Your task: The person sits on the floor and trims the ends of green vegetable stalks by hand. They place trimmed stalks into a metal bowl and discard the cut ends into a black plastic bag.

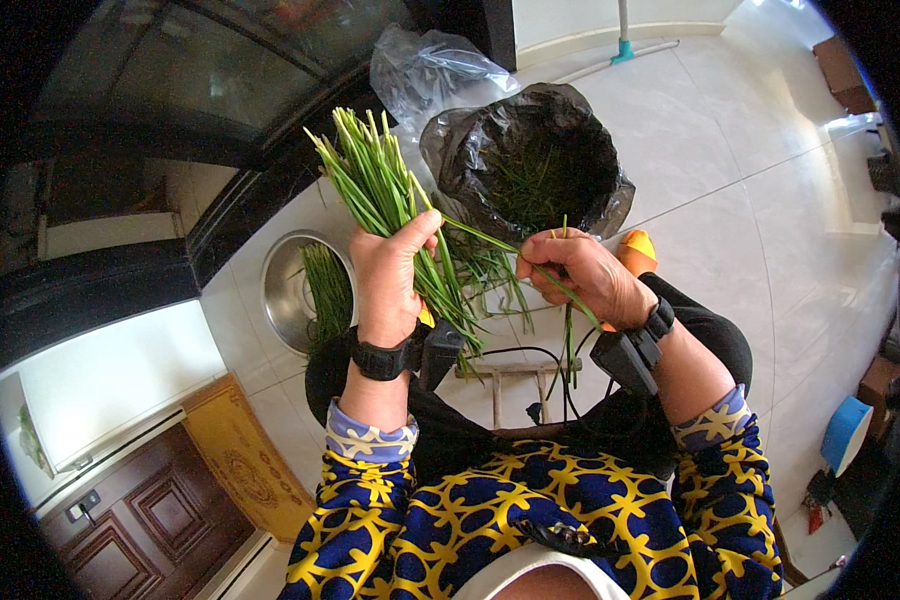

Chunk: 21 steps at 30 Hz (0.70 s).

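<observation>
My left hand (394, 262) grips a thick bunch of green garlic chives (375, 176), its pale cut ends pointing up and away from me. In my right hand (581, 270) are a few thin chive stalks pinched between thumb and fingers; one stalk (480, 234) stretches across from the bunch to these fingertips. Just beyond my hands stands a bin lined with a black plastic bag (450, 154), with green scraps (540, 176) inside. Loose chive leaves (495, 274) lie between my hands and the bin.
Left of my left hand, a round metal basin (279, 292) holds more chives (325, 289). Clear plastic (435, 71) lies behind the bin. A wooden stool frame (499, 390) and black cables (562, 367) are between my legs. A broom (622, 49) stands at the far wall.
</observation>
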Each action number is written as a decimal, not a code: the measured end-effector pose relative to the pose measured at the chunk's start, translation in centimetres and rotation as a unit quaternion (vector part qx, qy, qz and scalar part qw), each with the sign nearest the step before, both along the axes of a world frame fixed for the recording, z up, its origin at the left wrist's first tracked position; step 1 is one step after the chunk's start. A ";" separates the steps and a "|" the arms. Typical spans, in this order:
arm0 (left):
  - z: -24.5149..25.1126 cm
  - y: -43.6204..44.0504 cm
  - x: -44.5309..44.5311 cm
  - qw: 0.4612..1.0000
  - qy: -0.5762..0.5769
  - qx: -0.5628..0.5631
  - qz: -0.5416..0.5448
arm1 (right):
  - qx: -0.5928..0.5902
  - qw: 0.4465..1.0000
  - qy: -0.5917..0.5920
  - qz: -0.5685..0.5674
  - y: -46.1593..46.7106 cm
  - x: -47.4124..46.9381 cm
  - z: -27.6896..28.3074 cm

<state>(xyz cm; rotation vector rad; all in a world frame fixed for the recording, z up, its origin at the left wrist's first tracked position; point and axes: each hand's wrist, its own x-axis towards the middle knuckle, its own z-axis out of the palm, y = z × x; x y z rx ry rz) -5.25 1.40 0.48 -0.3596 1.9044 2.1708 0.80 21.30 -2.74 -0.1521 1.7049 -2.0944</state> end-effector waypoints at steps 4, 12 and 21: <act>-0.1 0.0 0.0 1.000 0.001 0.003 -0.001 | -0.019 0.998 -0.053 0.014 0.1 0.1 0.0; -0.3 -0.1 0.0 1.000 -0.011 -0.007 0.007 | -0.080 0.990 -0.116 0.021 0.0 0.3 0.2; 0.2 -0.5 -0.3 1.000 0.001 -0.010 0.013 | -0.171 0.925 -0.339 -0.026 -0.6 0.2 0.7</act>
